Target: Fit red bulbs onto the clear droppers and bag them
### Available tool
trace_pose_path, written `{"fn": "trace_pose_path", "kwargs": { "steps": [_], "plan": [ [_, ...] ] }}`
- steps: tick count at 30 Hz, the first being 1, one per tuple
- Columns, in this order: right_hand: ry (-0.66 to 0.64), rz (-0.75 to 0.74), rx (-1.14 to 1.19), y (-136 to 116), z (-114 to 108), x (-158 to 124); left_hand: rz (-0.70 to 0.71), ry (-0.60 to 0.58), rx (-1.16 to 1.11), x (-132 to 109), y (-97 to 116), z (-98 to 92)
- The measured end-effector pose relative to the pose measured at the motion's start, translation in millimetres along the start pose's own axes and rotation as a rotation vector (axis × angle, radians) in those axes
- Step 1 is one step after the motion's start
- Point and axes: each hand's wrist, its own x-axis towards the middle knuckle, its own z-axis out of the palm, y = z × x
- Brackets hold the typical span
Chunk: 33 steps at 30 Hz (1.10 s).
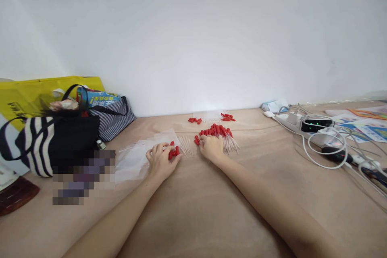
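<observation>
My left hand (161,163) rests on the table with its fingers curled around a few red rubber bulbs (173,154), which show between thumb and fingers. Just to the right lie several thin clear tubes (185,145), fanned out. My right hand (212,148) bends its fingers down at the left side of a pile of droppers (217,130) with red bulbs and thin clear stems. Its fingertips are on a red bulb (197,140) there; the exact grip is partly hidden. Clear plastic bags (133,159) lie flat beyond and left of my left hand.
Near the wall lies another group of droppers (228,117) with red bulbs, by a clear bag (211,116). On the left stand a black-and-white bag (72,137), a striped bag (116,119) and a yellow bag (18,96). White cables (305,145) and a power strip (286,123) crowd the right.
</observation>
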Motion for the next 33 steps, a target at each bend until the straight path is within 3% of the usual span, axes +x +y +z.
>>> {"fn": "trace_pose_path", "kwargs": {
  "steps": [5,13,22,26,29,33],
  "plan": [
    [-0.015,-0.018,-0.006,-11,-3,-1,0.006,0.0,0.016,4,4,2.2],
    [-0.151,0.015,-0.01,-41,1,5,0.048,0.086,-0.047,3,6,4.3],
    [-0.213,0.046,0.017,-43,-4,9,-0.004,0.142,-0.152,2,6,0.1],
    [-0.189,-0.015,0.034,-22,-19,-4,0.136,0.134,-0.28,-5,14,-7.2],
    [-0.161,-0.124,0.068,13,-26,-26,0.306,0.021,-0.392,-14,27,-12.0],
    [0.011,-0.356,0.177,63,-25,-62,0.461,-0.148,-0.458,-24,44,-14.4]
  ]
}}
